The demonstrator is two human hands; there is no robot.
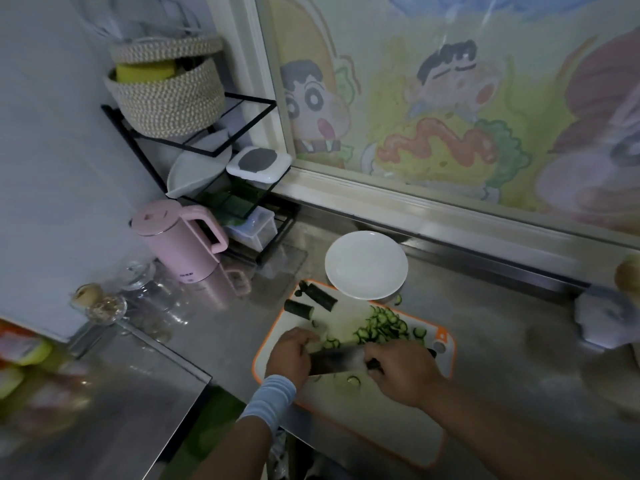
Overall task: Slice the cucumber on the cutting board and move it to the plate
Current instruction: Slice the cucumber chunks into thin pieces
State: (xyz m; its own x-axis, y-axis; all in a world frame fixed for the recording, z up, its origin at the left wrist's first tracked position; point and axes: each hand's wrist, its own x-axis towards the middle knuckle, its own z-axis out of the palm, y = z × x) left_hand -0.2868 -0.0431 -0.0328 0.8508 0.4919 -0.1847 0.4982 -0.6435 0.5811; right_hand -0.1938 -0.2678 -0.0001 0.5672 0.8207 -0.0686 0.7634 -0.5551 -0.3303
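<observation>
A white cutting board (391,420) with an orange rim lies on the steel counter. A pile of thin cucumber slices (384,325) covers its far right part. Two dark uncut cucumber pieces (311,301) lie at its far left corner. My right hand (403,370) is shut on the handle of a cleaver (334,362), whose blade lies across the board. My left hand (291,355), with a light blue wristband, presses on a cucumber piece beside the blade; that piece is mostly hidden. An empty white plate (366,264) stands just beyond the board.
A pink kettle (180,239) and glass jars (104,303) stand to the left. Behind them is a black rack (221,174) with a woven basket and containers. A painted window runs along the back. One slice (398,299) lies on the counter by the plate.
</observation>
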